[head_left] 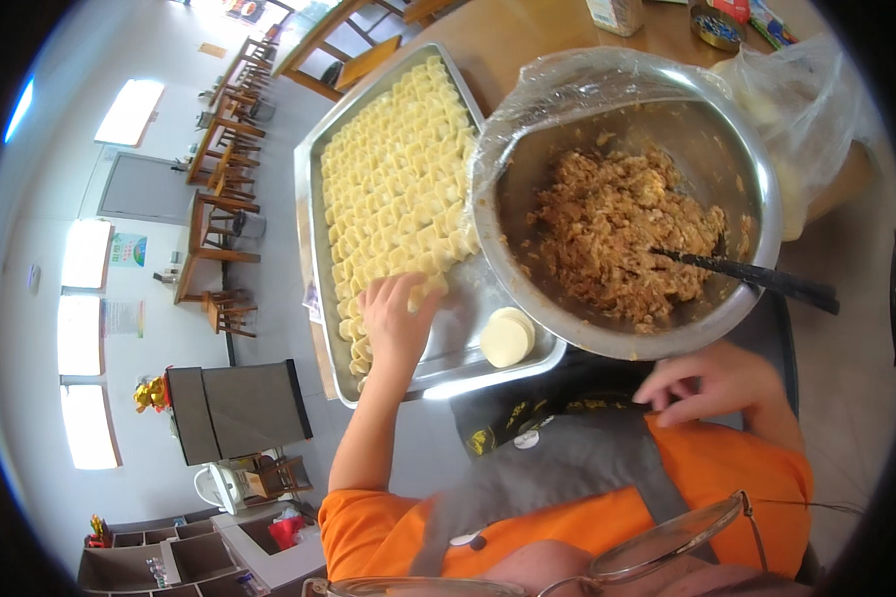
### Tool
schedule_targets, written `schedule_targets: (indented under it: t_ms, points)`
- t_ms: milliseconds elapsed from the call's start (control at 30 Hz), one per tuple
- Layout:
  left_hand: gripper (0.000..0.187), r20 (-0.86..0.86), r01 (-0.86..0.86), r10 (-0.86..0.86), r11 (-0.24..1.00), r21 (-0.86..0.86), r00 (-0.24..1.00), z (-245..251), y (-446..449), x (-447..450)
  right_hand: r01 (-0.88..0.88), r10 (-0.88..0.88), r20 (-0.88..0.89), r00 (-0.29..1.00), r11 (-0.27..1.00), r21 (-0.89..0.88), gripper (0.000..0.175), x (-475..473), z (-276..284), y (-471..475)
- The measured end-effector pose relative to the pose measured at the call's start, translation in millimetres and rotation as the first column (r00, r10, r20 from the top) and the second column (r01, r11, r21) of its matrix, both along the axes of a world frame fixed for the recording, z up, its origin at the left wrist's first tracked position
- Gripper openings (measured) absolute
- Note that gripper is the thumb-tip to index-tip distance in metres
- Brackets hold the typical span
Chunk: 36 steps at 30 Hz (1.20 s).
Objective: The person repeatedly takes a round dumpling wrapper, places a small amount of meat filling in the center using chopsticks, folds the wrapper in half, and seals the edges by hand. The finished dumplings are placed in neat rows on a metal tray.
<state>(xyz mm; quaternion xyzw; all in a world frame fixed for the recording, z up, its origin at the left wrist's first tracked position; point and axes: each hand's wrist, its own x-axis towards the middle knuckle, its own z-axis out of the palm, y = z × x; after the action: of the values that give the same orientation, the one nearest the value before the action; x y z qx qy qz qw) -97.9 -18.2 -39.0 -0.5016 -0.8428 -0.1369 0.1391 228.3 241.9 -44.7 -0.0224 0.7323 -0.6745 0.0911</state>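
My left hand (397, 310) is over the near left part of a metal tray (448, 351), its thumb and fingers around a folded dumpling (417, 297). Rows of pale yellow dumplings (396, 172) fill the far and left parts of the tray. A small stack of round dough wrappers (506, 339) lies in its near right corner. My right hand (705, 384) is just below the steel bowl (620, 347), fingers loosely bent and apart, with nothing seen in it. The bowl holds minced filling (627, 224) with black chopsticks (761, 276) stuck in it.
Plastic film (552, 82) hangs over the bowl's far rim. A clear plastic bag (799, 112) lies right of the bowl, and a round tin (715, 28) stands behind it on the wooden table (485, 37). Wooden tables and chairs (228, 164) stand farther off at left.
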Motion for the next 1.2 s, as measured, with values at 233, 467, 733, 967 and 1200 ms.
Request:
schedule_targets:
  t_ms: [233,467,733,967,1200]
  points:
    - [0.047,0.513,0.642,-0.477,0.738,-0.207,0.714,40,19,28,0.622,-0.553,-0.396,0.733,0.781,0.060,0.043,80,26,70]
    - [0.030,0.577,0.673,-0.517,0.736,-0.078,0.632,25,20,17,0.777,-0.573,-0.550,0.608,0.571,0.263,0.051,31,73,58]
    - [0.013,0.831,0.300,-0.280,0.943,0.145,0.481,11,10,21,0.695,-0.437,-0.678,0.590,0.703,0.151,0.020,6,95,57]
    - [0.021,0.855,-0.674,-0.420,0.729,0.118,-0.304,29,6,52,0.836,-0.489,-0.711,0.505,0.481,0.263,0.017,28,114,71]
    - [0.037,0.778,-0.651,-0.427,0.758,0.032,-0.460,32,-5,74,0.895,-0.771,-0.503,0.390,0.445,0.013,0.008,16,95,64]
